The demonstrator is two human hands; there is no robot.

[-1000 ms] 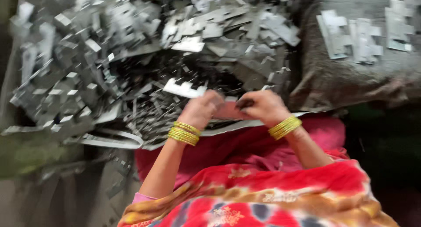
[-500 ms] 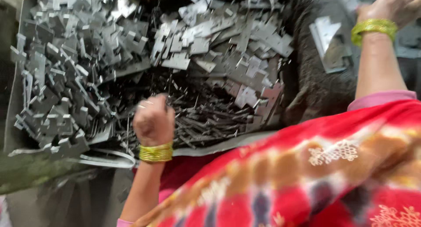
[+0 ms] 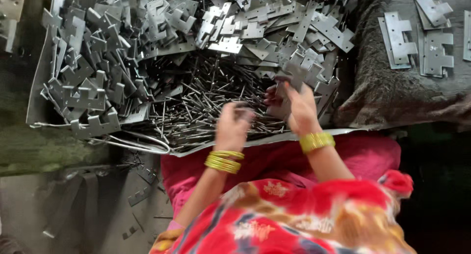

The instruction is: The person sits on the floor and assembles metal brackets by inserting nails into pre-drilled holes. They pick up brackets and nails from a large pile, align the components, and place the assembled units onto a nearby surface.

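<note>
My right hand (image 3: 300, 109) is over the near edge of a big heap of grey notched metal hinge plates (image 3: 147, 43) and grips one such plate (image 3: 283, 89) at its fingertips. My left hand (image 3: 232, 127) hovers just left of it, above a pile of thin metal pins (image 3: 196, 112). Its fingers are curled, and motion blur hides whether they hold anything. Both wrists wear yellow bangles.
The plates and pins lie on a metal sheet (image 3: 35, 102) in front of my lap, which is covered in red and pink cloth. To the right, a dark sack (image 3: 392, 92) carries finished plates (image 3: 398, 38) laid in stacks. A few loose plates lie on the floor (image 3: 137, 195) at lower left.
My right hand has come back from the sack at the far right to the heap and now holds a plate. My left hand has stayed over the pins, shifting slightly right.
</note>
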